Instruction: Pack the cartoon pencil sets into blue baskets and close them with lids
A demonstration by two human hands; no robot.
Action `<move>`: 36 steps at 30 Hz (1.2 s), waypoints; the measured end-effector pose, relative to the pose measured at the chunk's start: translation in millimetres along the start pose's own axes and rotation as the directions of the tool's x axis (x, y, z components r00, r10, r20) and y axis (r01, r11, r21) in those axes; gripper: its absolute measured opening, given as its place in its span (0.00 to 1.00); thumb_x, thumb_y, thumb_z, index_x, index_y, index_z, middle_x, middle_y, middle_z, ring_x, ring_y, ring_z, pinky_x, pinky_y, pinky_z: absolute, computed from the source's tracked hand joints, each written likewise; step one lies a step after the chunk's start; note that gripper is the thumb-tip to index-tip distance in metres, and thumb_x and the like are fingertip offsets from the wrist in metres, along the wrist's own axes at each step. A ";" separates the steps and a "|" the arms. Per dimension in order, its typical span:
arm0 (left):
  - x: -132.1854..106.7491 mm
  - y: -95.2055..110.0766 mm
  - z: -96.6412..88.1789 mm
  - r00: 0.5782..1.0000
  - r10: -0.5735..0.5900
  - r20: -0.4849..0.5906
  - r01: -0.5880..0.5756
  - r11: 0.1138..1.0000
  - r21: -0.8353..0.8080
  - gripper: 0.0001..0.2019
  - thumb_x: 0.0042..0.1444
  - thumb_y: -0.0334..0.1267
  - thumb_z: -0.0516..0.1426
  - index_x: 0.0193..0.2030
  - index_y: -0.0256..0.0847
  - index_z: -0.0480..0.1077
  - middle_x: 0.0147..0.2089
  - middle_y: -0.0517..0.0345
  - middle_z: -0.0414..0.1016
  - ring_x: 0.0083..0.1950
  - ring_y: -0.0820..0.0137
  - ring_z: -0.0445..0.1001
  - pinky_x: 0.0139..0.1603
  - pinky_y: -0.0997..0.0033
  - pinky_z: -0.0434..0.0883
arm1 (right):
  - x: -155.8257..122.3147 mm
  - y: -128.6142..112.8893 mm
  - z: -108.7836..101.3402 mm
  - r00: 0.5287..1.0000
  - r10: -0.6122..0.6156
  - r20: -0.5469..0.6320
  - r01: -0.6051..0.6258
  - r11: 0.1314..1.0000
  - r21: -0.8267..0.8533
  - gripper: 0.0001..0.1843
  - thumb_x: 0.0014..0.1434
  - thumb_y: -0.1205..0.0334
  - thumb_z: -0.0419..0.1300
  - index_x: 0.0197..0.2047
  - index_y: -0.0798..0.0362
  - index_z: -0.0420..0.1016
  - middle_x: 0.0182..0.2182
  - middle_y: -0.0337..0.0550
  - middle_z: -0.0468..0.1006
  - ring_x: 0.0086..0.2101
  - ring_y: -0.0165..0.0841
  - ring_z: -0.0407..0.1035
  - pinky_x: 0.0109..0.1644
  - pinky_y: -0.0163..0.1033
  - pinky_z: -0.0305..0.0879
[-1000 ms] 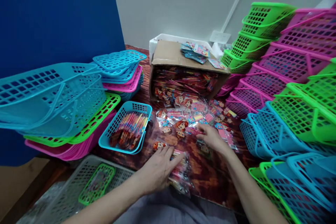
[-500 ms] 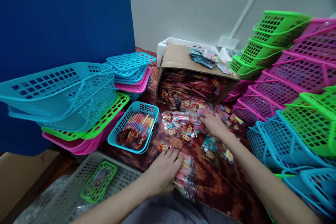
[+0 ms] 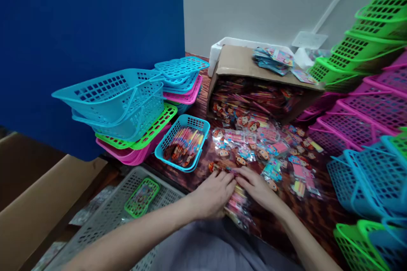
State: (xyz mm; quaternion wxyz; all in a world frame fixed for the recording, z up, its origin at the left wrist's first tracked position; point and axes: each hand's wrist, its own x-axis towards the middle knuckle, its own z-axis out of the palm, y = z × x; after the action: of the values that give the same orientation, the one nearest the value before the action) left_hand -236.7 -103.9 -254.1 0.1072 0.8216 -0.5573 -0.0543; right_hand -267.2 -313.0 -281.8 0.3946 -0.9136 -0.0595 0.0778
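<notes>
At the front edge of the table lies a stack of clear packets of pen-like sticks (image 3: 239, 204), in pink and yellow with cartoon heads. Curled over the stack's left side is my left hand (image 3: 213, 194), closed on it. My right hand (image 3: 259, 188) meets it at the upper end, its fingers bent and pinching at a packet; the fingertips are partly hidden. More cartoon packets (image 3: 241, 136) are spread just beyond my hands. A blue basket (image 3: 161, 152) to the left holds a pile of loose sticks.
A cardboard box (image 3: 237, 61) on its side spills sticks, with flat cards (image 3: 275, 60) on top. Stacked blue baskets (image 3: 127, 108) stand left, and pink baskets (image 3: 365, 108) and green baskets (image 3: 359, 51) right. A grey crate (image 3: 110, 224) sits low at the left with a green basket piece (image 3: 141, 198).
My right hand has come back from the spread packets to the stack beside my left hand. My left hand stays at the stack. The view has swung a little to the left.
</notes>
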 end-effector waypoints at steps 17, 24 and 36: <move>-0.3 -9.9 1.8 0.998 -0.031 -0.052 0.036 0.994 0.104 0.31 0.53 0.46 0.61 0.59 0.29 0.61 0.52 0.40 0.69 0.56 0.52 0.67 0.72 0.39 0.32 | -24.9 -55.1 2.6 0.963 0.199 0.184 -0.169 0.972 -0.165 0.74 0.39 0.38 0.71 0.75 0.52 0.31 0.73 0.57 0.35 0.70 0.55 0.35 0.69 0.62 0.42; 1.9 -4.4 0.0 0.994 -0.107 -0.031 0.109 0.991 0.082 0.31 0.49 0.35 0.59 0.60 0.30 0.59 0.56 0.39 0.69 0.60 0.51 0.65 0.72 0.39 0.35 | -20.1 -65.8 34.8 0.978 0.207 -0.018 -0.196 0.892 -0.407 0.55 0.46 0.53 0.66 0.73 0.58 0.46 0.69 0.65 0.51 0.64 0.58 0.51 0.64 0.59 0.50; -55.9 44.9 34.2 0.680 -0.729 -0.071 0.561 0.581 -0.590 0.13 0.68 0.44 0.47 0.48 0.41 0.68 0.43 0.49 0.78 0.44 0.60 0.78 0.45 0.63 0.71 | -10.5 -61.2 28.8 0.975 0.218 -0.048 -0.218 0.882 -0.418 0.53 0.46 0.51 0.63 0.71 0.61 0.49 0.56 0.63 0.67 0.55 0.54 0.61 0.56 0.52 0.58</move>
State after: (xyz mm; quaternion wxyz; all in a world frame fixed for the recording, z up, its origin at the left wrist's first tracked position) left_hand -305.2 -72.0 -278.3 0.3833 0.9039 -0.1538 -0.1109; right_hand -285.9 -252.6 -255.6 0.1771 -0.9779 0.0282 0.1072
